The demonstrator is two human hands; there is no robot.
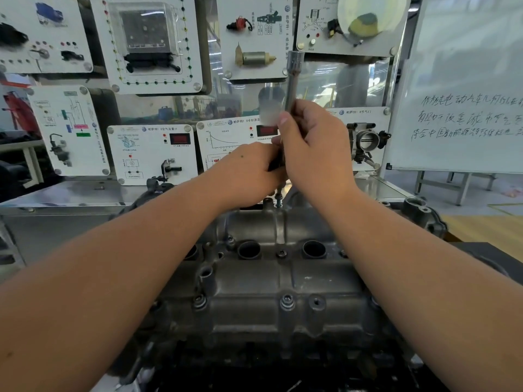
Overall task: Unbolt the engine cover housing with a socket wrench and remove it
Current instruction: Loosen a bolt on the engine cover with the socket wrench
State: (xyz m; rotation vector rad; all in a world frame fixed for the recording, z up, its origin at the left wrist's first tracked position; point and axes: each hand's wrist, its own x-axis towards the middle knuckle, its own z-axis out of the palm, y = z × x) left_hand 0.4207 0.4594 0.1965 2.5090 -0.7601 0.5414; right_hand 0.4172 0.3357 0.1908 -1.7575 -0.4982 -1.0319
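Grey cast engine cover housing point(254, 281) fills bench centre, far edge under both hands. Right hand point(314, 148) grips socket wrench point(293, 80) upright; left hand point(249, 176) pinches its lower shaft. Whiteboard point(464, 89) at right.

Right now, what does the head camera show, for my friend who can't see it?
Two bare hands meet above a grey engine cover: the right hand grips a long socket wrench pointing upward, and the left hand holds its lower part. A bolt sticks up under the hands; training panels stand behind.
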